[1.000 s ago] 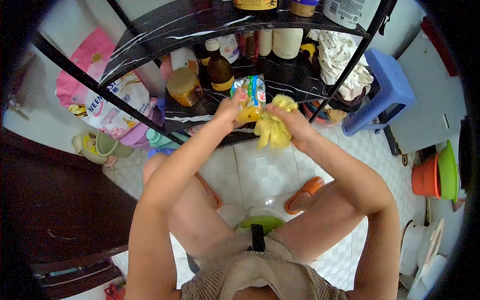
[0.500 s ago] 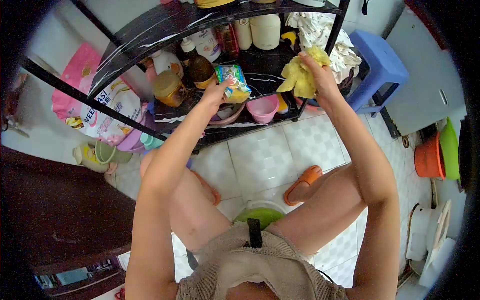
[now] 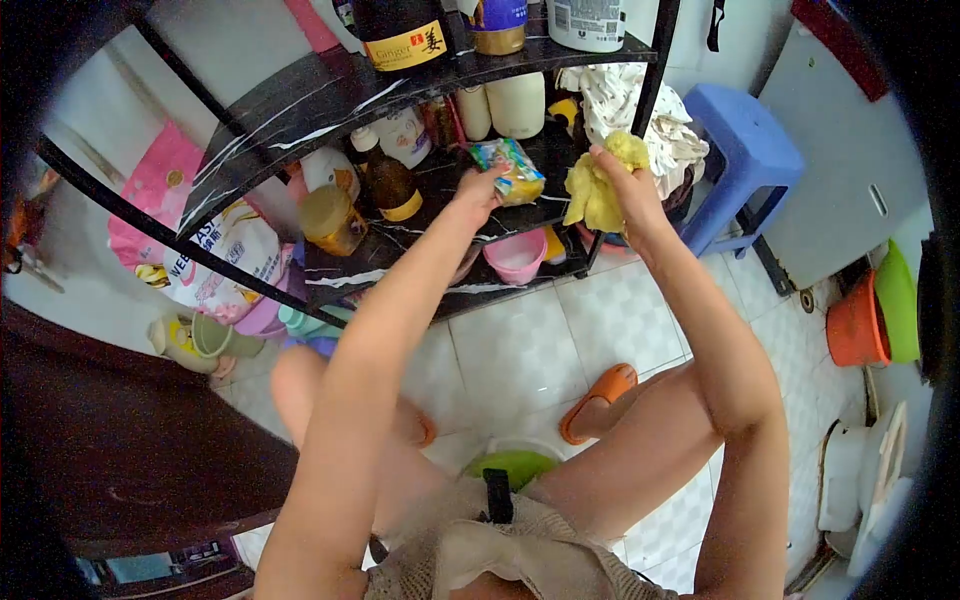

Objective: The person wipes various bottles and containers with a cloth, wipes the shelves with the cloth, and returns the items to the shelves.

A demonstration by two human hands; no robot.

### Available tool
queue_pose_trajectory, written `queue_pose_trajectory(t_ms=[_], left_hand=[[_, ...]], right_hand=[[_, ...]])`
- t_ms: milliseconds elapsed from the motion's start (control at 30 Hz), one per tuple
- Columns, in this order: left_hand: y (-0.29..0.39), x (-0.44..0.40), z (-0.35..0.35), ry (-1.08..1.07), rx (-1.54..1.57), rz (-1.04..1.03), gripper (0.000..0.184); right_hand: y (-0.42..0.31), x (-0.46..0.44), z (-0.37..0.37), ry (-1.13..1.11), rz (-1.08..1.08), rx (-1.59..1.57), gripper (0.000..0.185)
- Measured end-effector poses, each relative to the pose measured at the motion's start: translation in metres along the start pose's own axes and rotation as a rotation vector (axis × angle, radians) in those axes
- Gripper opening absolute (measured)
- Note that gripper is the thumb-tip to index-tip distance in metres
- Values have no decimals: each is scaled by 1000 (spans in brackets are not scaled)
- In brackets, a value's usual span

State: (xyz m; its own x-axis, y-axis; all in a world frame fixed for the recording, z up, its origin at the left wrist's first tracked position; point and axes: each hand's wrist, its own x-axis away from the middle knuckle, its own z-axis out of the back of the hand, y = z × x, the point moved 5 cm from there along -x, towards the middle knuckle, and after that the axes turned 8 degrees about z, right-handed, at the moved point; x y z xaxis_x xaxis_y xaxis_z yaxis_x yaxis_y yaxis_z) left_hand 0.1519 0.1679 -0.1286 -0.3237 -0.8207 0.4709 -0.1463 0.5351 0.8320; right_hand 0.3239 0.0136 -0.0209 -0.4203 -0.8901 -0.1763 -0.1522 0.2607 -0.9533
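My left hand (image 3: pixel 481 190) grips the left end of a small packet (image 3: pixel 511 172) with a blue, green and yellow wrapper, held over the front part of the middle black shelf (image 3: pixel 440 180). In my right hand (image 3: pixel 632 190) is a crumpled yellow cloth (image 3: pixel 600 187), hanging near the shelf's right post. Left of the packet stand a dark brown bottle (image 3: pixel 388 178) and a jar with a golden lid (image 3: pixel 331 216). White bottles (image 3: pixel 516 105) stand behind the packet.
White patterned fabric (image 3: pixel 640 110) lies at the shelf's right end, beside a blue stool (image 3: pixel 745 160). A pink basin (image 3: pixel 516 256) sits on the lower shelf. A ginger-labelled bottle (image 3: pixel 405 45) is on the top shelf. An orange bucket (image 3: pixel 857 333) stands at right, a green basin (image 3: pixel 515 467) between my legs.
My left hand has moved the packet to the right, away from the brown bottle. The yellow cloth, earlier beside the packet, went right with my right hand and is now slightly lower.
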Motion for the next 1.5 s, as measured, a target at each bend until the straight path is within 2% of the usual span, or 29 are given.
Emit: queue_pose_trajectory(t_ms=[133, 167, 200, 267, 300, 333, 400, 433, 467, 533, 600, 667, 733, 800, 867, 933, 967, 1000, 1067, 1133, 1200, 1267, 1333, 1367, 1467, 1500], left_hand=[[-5, 0, -27, -14, -25, -3, 37], [0, 5, -30, 60, -208, -38, 39], [-8, -36, -15, 149, -468, -158, 36], [-1, -18, -15, 178, -494, -129, 39], [7, 15, -22, 53, -322, -41, 47], [6, 15, -16, 19, -346, -91, 52], [11, -7, 4, 160, -677, -225, 52], [24, 6, 4, 194, -821, -374, 59], [31, 22, 3, 342, -949, -552, 54], [56, 85, -16, 279, -975, -744, 37], [83, 156, -40, 210, -969, -1239, 24], [102, 207, -50, 226, -1022, -1661, 28], [126, 241, -51, 420, -995, -1987, 37], [165, 258, -45, 738, -813, -2001, 51], [200, 250, -36, 879, -687, -1695, 66], [228, 232, -32, 720, -639, -1545, 78], [237, 217, -29, 602, -641, -1344, 89], [243, 204, -28, 535, -680, -1288, 94], [247, 178, -25, 406, -655, -1123, 92], [245, 188, -22, 374, -681, -1093, 88], [234, 214, -22, 368, -714, -1067, 74], [217, 236, -17, 343, -622, -1144, 70], [200, 266, -14, 378, -623, -1175, 71], [188, 278, -14, 398, -662, -1204, 72], [140, 295, -21, 231, -756, -1135, 71], [121, 289, -23, 223, -831, -1105, 73]], right_hand=[[0, -1, -3, -13, -31, 67, 30], [5, -4, -2, -22, -12, 71, 30], [7, -7, -2, -28, -5, 70, 30], [13, -8, -3, -70, -66, 155, 35], [10, -6, -7, -111, -75, 189, 36], [17, -9, -7, -144, -88, 208, 35], [27, -12, -7, -171, 24, 296, 33], [31, -15, -9, -240, 80, 383, 31], [35, -17, -9, -244, 149, 438, 40], [14, -5, -22, -302, 233, 655, 41], [0, 4, -35, -327, 320, 681, 38], [-20, 16, -54, -386, 447, 675, 36], [-21, 19, -62, -385, 460, 727, 35], [-26, 24, -72, -435, 511, 733, 36], [-34, 31, -79, -414, 658, 794, 38], [-43, 38, -87, -450, 651, 828, 39], [-47, 43, -90, -454, 659, 830, 39], [-51, 47, -93, -464, 647, 812, 37], [-56, 48, -94, -470, 640, 796, 34], [-64, 52, -98, -523, 824, 841, 32], [-67, 57, -95, -462, 787, 798, 30], [-67, 56, -86, -336, 725, 560, 29], [-63, 59, -83, -351, 666, 457, 30], [-66, 64, -80, -304, 649, 291, 32], [-54, 75, -75, -189, 601, -43, 36], [-67, 88, -80, -219, 636, 9, 34]])
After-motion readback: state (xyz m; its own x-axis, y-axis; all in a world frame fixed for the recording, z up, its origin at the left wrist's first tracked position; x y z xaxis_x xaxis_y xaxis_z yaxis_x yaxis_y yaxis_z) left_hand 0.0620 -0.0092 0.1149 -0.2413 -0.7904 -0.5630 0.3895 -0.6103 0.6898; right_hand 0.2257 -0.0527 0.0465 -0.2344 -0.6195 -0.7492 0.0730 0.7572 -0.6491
